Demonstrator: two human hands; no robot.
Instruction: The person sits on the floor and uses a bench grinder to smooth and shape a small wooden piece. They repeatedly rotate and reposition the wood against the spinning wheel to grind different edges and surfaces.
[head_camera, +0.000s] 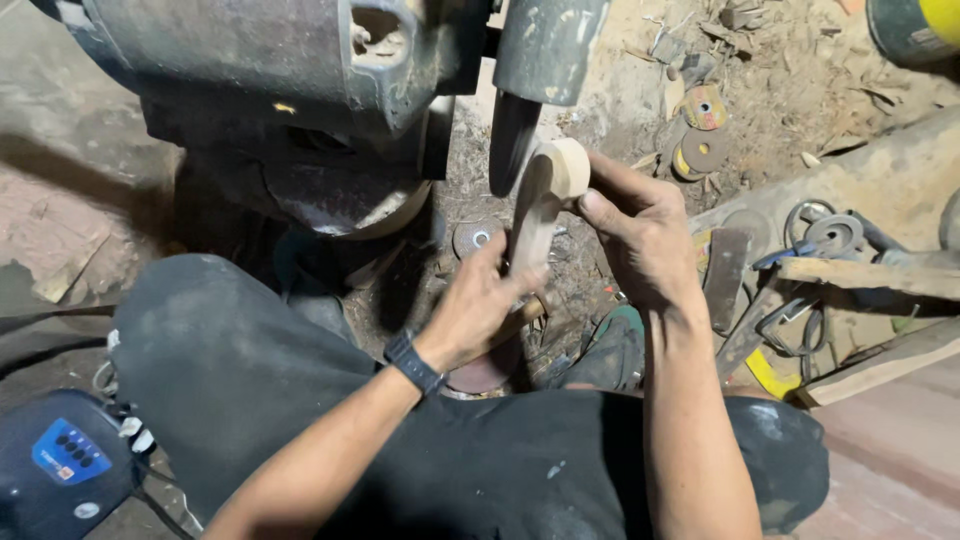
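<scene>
Both hands (560, 260) grip the wooden piece (545, 200) against the grinding wheel (510, 140).

One head-worn camera looks steeply down, close over the lap and the grinding machine (300, 110) ahead.

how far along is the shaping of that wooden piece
Done: the pale wooden piece with a rounded end already has a curved outline. In hand: left hand and right hand hold it beside the dark grinding wheel. What is left cannot be told from this view.
</scene>
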